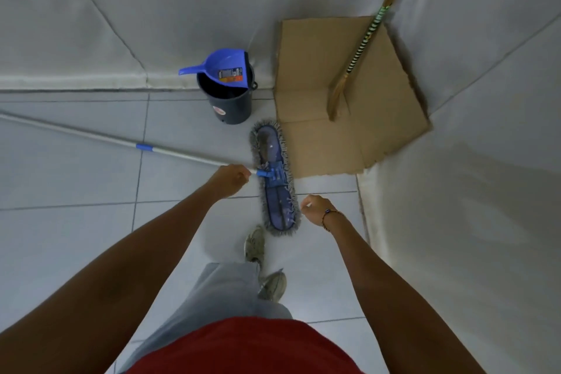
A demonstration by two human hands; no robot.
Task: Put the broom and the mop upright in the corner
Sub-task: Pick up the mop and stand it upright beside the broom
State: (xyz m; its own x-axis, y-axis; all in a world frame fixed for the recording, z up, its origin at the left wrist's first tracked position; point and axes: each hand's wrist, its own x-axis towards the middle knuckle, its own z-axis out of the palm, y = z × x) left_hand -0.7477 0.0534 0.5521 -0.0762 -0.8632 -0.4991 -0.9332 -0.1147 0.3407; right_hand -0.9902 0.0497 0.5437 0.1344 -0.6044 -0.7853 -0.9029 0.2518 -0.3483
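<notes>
Brown cardboard is lining the corner, and the broom is already leaning upright on it against the right wall. The mop is lying flat on the tiled floor, its head just short of the cardboard and its pole running away to the left. The left hand is closing around the pole just beside the head joint. The right hand is hovering loosely curled beside the head, holding nothing. The mop step is in hand; the next move likely calls for raising the pole and standing it beside the broom, clear of the bucket.
</notes>
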